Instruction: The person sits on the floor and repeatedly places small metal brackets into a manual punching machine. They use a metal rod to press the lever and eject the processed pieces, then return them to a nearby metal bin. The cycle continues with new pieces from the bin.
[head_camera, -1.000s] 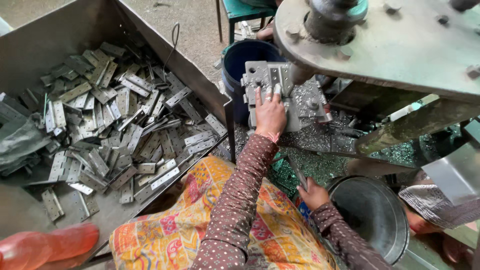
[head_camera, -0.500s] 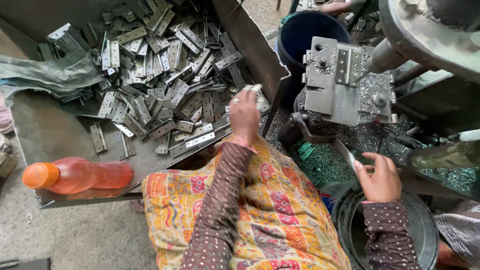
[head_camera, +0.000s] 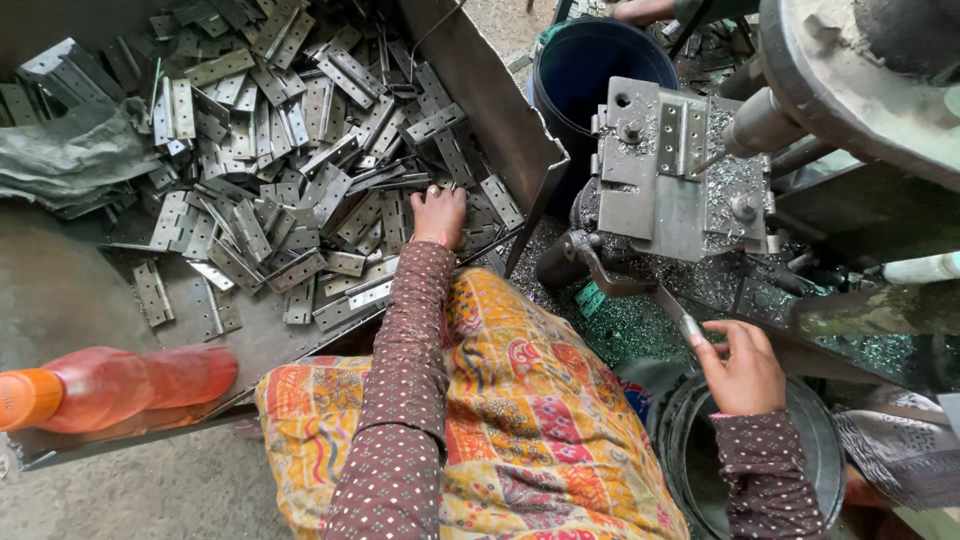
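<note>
The left hand (head_camera: 438, 215) is reaching into the hinge pile (head_camera: 290, 150) at 10 o'clock, fingers curling onto one hinge plate (head_camera: 470, 200), pieces kept within arm's reach. The right hand (head_camera: 745, 368), at 4 o'clock, is loosely gripping the lever (head_camera: 675, 315) below the jig block (head_camera: 670, 170), ready for clamping.

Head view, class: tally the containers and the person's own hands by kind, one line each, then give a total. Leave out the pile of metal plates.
Orange-capped plastic bottle: 1
Dark blue bucket: 1
Round dark metal pan: 1
Own hands, left hand on the plates, right hand at the lever: 2
Total: 5
</note>
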